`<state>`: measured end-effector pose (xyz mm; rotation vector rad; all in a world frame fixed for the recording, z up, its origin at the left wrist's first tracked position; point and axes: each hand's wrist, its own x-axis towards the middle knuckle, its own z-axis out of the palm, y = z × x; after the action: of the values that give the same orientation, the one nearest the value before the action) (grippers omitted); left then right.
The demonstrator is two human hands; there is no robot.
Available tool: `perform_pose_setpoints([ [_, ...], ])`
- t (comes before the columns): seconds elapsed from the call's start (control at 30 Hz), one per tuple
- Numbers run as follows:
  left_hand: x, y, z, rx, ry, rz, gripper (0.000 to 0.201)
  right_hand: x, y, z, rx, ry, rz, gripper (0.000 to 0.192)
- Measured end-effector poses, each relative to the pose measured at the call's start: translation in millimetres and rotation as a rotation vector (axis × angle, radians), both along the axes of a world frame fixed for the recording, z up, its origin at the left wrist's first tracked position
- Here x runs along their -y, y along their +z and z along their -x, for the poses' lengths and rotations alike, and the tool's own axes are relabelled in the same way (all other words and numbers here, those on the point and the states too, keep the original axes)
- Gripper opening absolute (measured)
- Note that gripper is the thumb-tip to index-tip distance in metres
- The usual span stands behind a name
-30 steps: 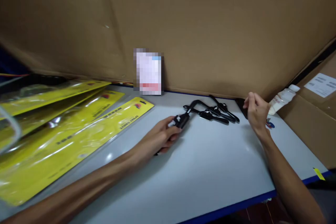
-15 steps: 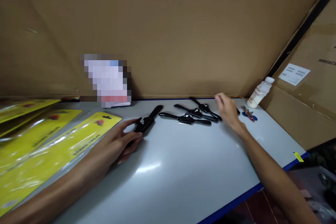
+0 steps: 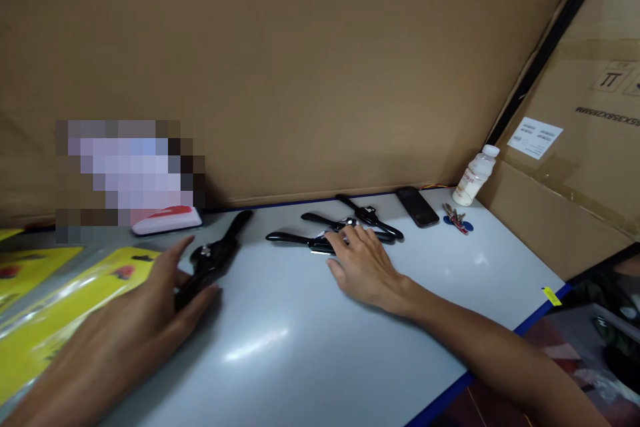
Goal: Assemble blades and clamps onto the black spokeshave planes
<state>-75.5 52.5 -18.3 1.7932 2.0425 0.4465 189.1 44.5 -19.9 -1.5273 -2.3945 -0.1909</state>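
My left hand (image 3: 145,310) grips the lower handle of a black two-handled tool (image 3: 216,253) that lies on the white table (image 3: 310,347), just right of the yellow packs (image 3: 45,327). My right hand (image 3: 363,265) lies flat with fingers spread, its fingertips touching a small pile of similar black tools (image 3: 300,239) near the table's back edge. Part of that pile is hidden under the fingers.
A black phone (image 3: 417,207), a bunch of keys (image 3: 456,219) and a small white bottle (image 3: 475,175) sit at the back right. Cardboard sheets (image 3: 310,67) wall in the back, and a cardboard box (image 3: 580,167) closes the right. The blue front edge (image 3: 540,312) runs bottom right.
My right hand left the phone at the back right and came left onto the pile of black tools. My left hand drew its tool leftward, toward the yellow packs.
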Motion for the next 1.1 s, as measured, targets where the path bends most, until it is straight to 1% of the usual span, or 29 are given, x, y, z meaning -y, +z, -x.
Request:
perform_pose_setpoints([
  [0.03,-1.0,-6.8,1.9,-0.100,-0.014,-0.048,0.061,-0.6,-1.3,-0.1,0.007,-0.006,-0.008,0.028],
  [0.1,-2.2,-17.8,4.0,-0.182,-0.015,-0.098,0.054,-1.9,-3.6,-0.4,0.018,-0.026,-0.015,0.028],
  [0.2,-3.4,-24.5,4.1,-0.221,-0.049,-0.166,0.057,-3.9,-3.2,-2.2,0.020,-0.048,0.006,0.028],
  [0.33,-5.0,-20.6,3.2,-0.162,-0.171,-0.225,0.068,-5.5,6.1,-6.3,-0.028,-0.068,0.137,0.026],
  [0.43,-5.2,-19.6,3.5,-0.092,-0.248,-0.290,0.076,-6.2,13.5,-11.0,-0.073,-0.118,0.209,0.025],
  [0.53,-4.7,-26.0,4.4,-0.011,-0.355,-0.376,0.079,-6.8,16.3,-17.2,-0.123,-0.169,0.260,0.022],
  [0.6,-3.6,-32.6,4.4,0.023,-0.437,-0.422,0.078,-7.4,15.8,-21.0,-0.157,-0.181,0.306,0.010],
  [0.63,-2.7,-35.6,3.9,0.034,-0.475,-0.439,0.077,-7.9,15.0,-22.6,-0.176,-0.180,0.327,0.009],
  [0.73,3.1,-39.5,0.0,0.081,-0.541,-0.426,0.075,-10.9,12.9,-25.8,-0.248,-0.162,0.381,0.027],
  [0.83,12.3,-34.2,-6.5,0.126,-0.550,-0.432,0.069,-15.0,13.8,-26.8,-0.336,-0.107,0.461,0.038],
  [0.93,20.7,-22.7,-12.7,0.166,-0.537,-0.516,0.062,-14.3,20.0,-25.9,-0.436,-0.014,0.580,0.039],
  [1.03,24.7,-9.7,-16.3,0.075,-0.502,-0.658,0.055,-6.1,30.6,-22.9,-0.706,0.090,0.755,0.033],
  [1.1,25.6,-2.3,-16.9,0.017,-0.481,-0.741,0.052,1.1,37.8,-19.4,-0.793,0.121,0.815,0.032],
])
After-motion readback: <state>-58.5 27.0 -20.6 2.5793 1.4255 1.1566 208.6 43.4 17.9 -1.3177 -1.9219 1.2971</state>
